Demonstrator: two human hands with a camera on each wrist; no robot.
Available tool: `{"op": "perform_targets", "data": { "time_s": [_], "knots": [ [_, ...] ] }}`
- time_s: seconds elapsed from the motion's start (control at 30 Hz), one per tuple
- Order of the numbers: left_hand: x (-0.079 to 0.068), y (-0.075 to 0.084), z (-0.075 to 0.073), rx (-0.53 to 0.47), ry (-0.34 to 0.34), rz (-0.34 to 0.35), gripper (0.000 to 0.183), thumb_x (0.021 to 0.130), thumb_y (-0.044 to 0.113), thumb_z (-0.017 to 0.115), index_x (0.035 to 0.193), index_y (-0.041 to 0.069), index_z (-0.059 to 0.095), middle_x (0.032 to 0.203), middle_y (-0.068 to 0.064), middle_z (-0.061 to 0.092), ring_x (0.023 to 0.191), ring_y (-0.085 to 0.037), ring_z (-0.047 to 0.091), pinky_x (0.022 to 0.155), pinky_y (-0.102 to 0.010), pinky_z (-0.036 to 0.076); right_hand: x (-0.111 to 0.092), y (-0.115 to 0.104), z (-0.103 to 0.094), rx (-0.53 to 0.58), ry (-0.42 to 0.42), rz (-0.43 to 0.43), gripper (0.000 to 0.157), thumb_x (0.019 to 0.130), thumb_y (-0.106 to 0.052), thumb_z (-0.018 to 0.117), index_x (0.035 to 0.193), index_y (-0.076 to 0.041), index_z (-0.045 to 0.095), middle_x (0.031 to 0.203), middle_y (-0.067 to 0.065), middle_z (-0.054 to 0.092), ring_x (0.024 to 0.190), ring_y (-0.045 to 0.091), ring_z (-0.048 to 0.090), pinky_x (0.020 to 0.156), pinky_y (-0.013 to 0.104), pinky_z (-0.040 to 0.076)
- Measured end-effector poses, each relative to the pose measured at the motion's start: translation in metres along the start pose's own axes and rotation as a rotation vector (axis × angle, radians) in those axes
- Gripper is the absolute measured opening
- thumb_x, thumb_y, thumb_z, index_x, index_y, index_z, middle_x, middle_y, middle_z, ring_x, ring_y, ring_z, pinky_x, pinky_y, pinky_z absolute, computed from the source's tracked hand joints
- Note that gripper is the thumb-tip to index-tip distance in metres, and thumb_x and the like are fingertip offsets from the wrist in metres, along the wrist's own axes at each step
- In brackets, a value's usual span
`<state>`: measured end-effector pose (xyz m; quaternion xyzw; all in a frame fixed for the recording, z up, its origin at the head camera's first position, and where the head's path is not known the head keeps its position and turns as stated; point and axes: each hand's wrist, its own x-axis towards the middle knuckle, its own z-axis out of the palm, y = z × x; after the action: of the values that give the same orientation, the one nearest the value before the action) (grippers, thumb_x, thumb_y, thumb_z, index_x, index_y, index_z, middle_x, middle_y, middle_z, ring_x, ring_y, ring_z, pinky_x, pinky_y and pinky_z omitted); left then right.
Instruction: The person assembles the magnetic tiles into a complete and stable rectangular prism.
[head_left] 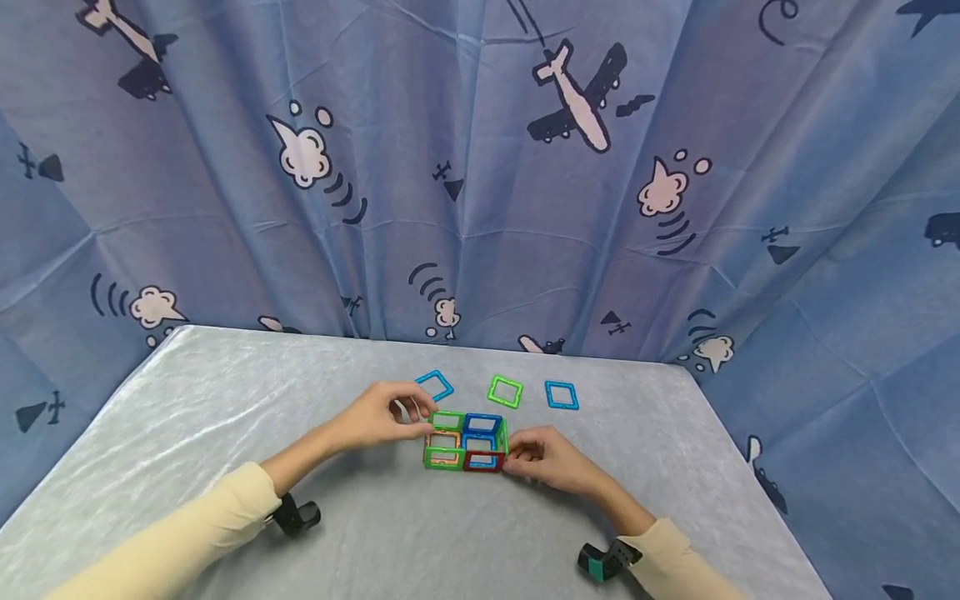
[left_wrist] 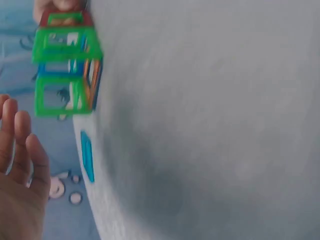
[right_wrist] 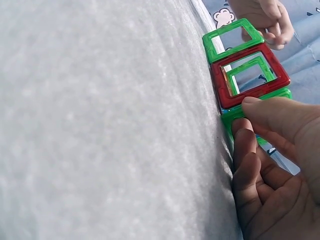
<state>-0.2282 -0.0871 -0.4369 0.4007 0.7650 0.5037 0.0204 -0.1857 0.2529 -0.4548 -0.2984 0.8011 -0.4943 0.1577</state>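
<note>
A low open-topped box of hollow square magnetic tiles stands on the table, with a red tile (right_wrist: 218, 82) and a green tile (head_left: 444, 467) along its near side. My right hand (head_left: 551, 458) pinches a green magnetic tile (right_wrist: 235, 118) at the box's right end, the thumb by the red tile's corner. At the left end, my left hand (head_left: 386, 412) is held close to the box with loosely bent fingers. In the left wrist view, its fingers (left_wrist: 22, 135) are apart from the tiles and hold nothing. Orange and blue tiles show inside the box.
Behind the box lie three loose tiles: a blue one (head_left: 445, 379) by the left hand, a green one (head_left: 503, 404) and another blue one (head_left: 563, 407). A pale cloth covers the table (head_left: 420, 533). A blue curtain (head_left: 480, 208) hangs behind its far edge.
</note>
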Motion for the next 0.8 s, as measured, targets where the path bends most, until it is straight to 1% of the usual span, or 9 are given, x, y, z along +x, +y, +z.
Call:
{"op": "perform_targets", "data": {
  "time_s": [0.07,0.17,0.23,0.3,0.37,0.5,0.63,0.8],
  "knots": [
    [0.002,-0.002,-0.008,0.003,0.042,-0.012,0.020,0.088,0.017,0.082,0.106,0.016,0.075,0.094,-0.001,0.069,0.081,-0.017,0.064,0.066,-0.032,0.054,0.000,0.000,0.000,-0.002,0.001,0.002,0.011,0.095,-0.003,0.071,0.105,0.000,0.074,0.093,0.011,0.070,0.071,0.011,0.057,0.058,0.022,0.044],
    [0.004,-0.010,-0.021,0.002,0.078,-0.052,0.023,0.088,0.014,0.082,0.110,0.015,0.074,0.098,-0.008,0.070,0.083,-0.020,0.065,0.067,-0.032,0.054,0.000,0.000,0.000,-0.003,0.001,0.001,0.011,0.095,-0.002,0.071,0.105,0.000,0.074,0.093,0.012,0.070,0.071,0.010,0.056,0.057,0.021,0.044],
    [0.005,-0.017,-0.028,-0.011,0.074,-0.092,0.026,0.088,0.013,0.082,0.113,0.013,0.073,0.103,-0.014,0.069,0.085,-0.021,0.065,0.069,-0.032,0.054,0.000,0.000,0.001,-0.002,0.002,-0.003,0.011,0.095,-0.002,0.071,0.105,0.000,0.074,0.092,0.013,0.070,0.070,0.010,0.056,0.057,0.021,0.044],
    [0.006,-0.025,-0.034,-0.024,0.058,-0.124,0.028,0.088,0.011,0.081,0.115,0.009,0.072,0.108,-0.020,0.067,0.088,-0.024,0.065,0.072,-0.034,0.055,0.001,-0.001,0.001,-0.003,0.002,-0.009,0.011,0.095,-0.002,0.071,0.105,0.000,0.074,0.091,0.013,0.070,0.070,0.010,0.056,0.057,0.021,0.044],
    [0.007,-0.033,-0.038,-0.032,0.038,-0.153,0.031,0.088,0.010,0.081,0.117,0.004,0.071,0.111,-0.022,0.066,0.090,-0.026,0.064,0.076,-0.037,0.056,0.001,-0.001,0.001,-0.004,0.004,-0.011,0.011,0.095,-0.003,0.072,0.105,0.000,0.074,0.090,0.012,0.069,0.069,0.010,0.056,0.056,0.021,0.044],
    [0.009,-0.045,-0.042,-0.014,0.004,-0.182,0.038,0.086,0.010,0.083,0.119,-0.002,0.069,0.112,-0.022,0.066,0.094,-0.030,0.065,0.083,-0.040,0.054,0.000,0.000,0.001,-0.008,0.001,-0.007,0.011,0.095,-0.004,0.072,0.105,-0.001,0.074,0.089,0.010,0.069,0.069,0.009,0.056,0.056,0.022,0.044],
    [0.013,-0.051,-0.043,0.009,-0.009,-0.181,0.039,0.085,0.011,0.085,0.118,-0.003,0.070,0.111,-0.020,0.067,0.095,-0.033,0.065,0.085,-0.041,0.054,0.000,0.001,0.001,-0.003,-0.002,0.003,0.011,0.095,-0.004,0.072,0.105,0.000,0.074,0.089,0.010,0.069,0.068,0.010,0.056,0.055,0.022,0.044],
    [0.019,-0.053,-0.042,0.051,-0.017,-0.203,0.040,0.084,0.014,0.086,0.117,-0.001,0.071,0.112,-0.018,0.069,0.098,-0.032,0.066,0.087,-0.042,0.053,0.001,0.000,0.001,0.015,-0.005,0.020,0.011,0.095,-0.003,0.072,0.105,0.000,0.074,0.089,0.011,0.069,0.069,0.010,0.056,0.055,0.022,0.044]
  ]
}}
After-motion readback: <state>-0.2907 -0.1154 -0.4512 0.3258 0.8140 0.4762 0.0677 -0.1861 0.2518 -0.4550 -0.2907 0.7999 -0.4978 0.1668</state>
